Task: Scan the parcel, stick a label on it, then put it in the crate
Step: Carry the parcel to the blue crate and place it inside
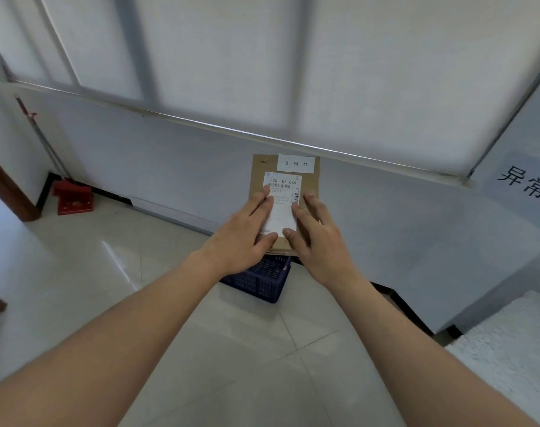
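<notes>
A flat brown cardboard parcel [312,183] is held out in front of me above a dark blue plastic crate [264,280] that stands on the floor by the wall. The parcel carries a white shipping label with barcodes [282,192] and a smaller white sticker [296,163] at its top edge. My left hand [244,229] grips the parcel's left side, fingers flat over the label. My right hand [316,235] holds the right side, thumb on the label's lower edge. Most of the crate is hidden behind the parcel and hands.
A white wall with a window ledge and blinds runs behind the crate. A red dustpan [73,198] with a long handle leans at the far left. A white paper sign [527,186] hangs on the right wall. A white foam surface [515,340] sits at the lower right. Pale floor tiles lie below.
</notes>
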Action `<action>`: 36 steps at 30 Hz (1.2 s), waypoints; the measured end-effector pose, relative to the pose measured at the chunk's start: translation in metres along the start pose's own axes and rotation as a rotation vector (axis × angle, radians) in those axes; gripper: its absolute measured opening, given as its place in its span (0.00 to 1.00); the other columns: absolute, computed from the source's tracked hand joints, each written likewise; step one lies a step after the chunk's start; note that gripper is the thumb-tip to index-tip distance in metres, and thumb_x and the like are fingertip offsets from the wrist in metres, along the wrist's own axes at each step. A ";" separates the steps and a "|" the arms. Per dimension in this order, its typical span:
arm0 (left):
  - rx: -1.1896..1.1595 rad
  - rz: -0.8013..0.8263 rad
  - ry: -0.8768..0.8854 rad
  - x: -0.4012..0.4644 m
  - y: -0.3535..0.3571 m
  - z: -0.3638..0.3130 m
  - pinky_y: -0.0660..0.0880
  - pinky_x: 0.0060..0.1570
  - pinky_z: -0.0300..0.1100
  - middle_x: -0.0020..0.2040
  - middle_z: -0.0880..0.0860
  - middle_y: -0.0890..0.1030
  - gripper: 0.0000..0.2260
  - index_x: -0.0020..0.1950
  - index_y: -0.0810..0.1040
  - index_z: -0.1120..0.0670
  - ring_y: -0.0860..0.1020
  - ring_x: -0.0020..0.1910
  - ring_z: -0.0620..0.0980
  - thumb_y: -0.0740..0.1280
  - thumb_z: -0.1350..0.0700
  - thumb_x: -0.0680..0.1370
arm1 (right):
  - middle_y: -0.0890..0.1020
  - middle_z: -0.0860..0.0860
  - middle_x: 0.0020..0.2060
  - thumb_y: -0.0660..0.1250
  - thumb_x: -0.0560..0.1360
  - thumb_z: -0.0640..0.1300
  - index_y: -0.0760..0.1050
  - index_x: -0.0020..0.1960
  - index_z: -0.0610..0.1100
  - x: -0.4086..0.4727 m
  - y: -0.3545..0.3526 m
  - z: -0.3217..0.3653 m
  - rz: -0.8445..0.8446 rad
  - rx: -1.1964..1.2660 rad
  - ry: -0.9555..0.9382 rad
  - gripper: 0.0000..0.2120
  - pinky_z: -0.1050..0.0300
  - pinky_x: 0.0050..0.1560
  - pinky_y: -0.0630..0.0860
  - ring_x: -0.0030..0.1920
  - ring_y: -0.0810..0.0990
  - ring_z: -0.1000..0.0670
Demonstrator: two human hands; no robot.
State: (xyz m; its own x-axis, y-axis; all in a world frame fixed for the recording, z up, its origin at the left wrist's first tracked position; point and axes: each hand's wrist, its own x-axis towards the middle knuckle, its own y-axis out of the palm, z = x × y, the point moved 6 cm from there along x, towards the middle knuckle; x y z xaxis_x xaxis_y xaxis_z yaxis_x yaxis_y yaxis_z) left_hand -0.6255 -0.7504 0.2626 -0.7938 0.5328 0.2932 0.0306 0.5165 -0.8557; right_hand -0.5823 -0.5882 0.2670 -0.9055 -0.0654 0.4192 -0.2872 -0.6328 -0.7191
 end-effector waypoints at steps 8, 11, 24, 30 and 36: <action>-0.013 0.033 -0.036 0.060 0.000 0.115 0.69 0.74 0.54 0.84 0.48 0.49 0.34 0.83 0.55 0.58 0.61 0.79 0.56 0.64 0.47 0.82 | 0.62 0.45 0.79 0.68 0.82 0.46 0.69 0.77 0.39 0.098 0.089 -0.024 0.035 0.019 0.028 0.26 0.43 0.72 0.72 0.77 0.63 0.44; -0.021 0.063 -0.060 0.089 0.010 0.159 0.67 0.75 0.53 0.84 0.47 0.48 0.35 0.83 0.53 0.58 0.58 0.80 0.56 0.64 0.48 0.82 | 0.61 0.46 0.79 0.69 0.81 0.46 0.68 0.77 0.40 0.140 0.125 -0.047 0.054 0.051 0.045 0.27 0.42 0.72 0.73 0.78 0.62 0.44; 0.000 0.210 -0.107 0.215 0.032 0.320 0.67 0.76 0.52 0.84 0.47 0.47 0.36 0.83 0.53 0.59 0.55 0.82 0.56 0.66 0.48 0.82 | 0.61 0.46 0.79 0.70 0.80 0.44 0.70 0.75 0.38 0.293 0.238 -0.120 0.155 0.108 0.139 0.26 0.43 0.68 0.76 0.78 0.62 0.44; -0.030 0.336 -0.098 0.254 0.064 0.398 0.65 0.77 0.54 0.84 0.47 0.45 0.37 0.83 0.51 0.59 0.53 0.82 0.56 0.66 0.46 0.82 | 0.61 0.48 0.79 0.70 0.80 0.46 0.70 0.76 0.39 0.336 0.301 -0.147 0.179 0.084 0.237 0.27 0.45 0.71 0.73 0.79 0.62 0.45; -0.093 0.481 -0.042 0.289 0.085 0.486 0.63 0.77 0.53 0.84 0.47 0.43 0.37 0.84 0.49 0.58 0.54 0.82 0.56 0.64 0.45 0.83 | 0.57 0.53 0.80 0.69 0.81 0.50 0.67 0.78 0.43 0.375 0.376 -0.165 0.187 0.061 0.372 0.28 0.60 0.73 0.64 0.79 0.59 0.51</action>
State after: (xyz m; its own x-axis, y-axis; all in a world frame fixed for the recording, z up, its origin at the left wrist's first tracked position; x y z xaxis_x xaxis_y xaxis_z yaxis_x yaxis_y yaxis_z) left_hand -1.1476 -0.8780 0.0673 -0.6999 0.6994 -0.1449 0.4526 0.2773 -0.8475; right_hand -1.0812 -0.7232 0.0625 -0.9945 0.0927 0.0482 -0.0986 -0.6817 -0.7250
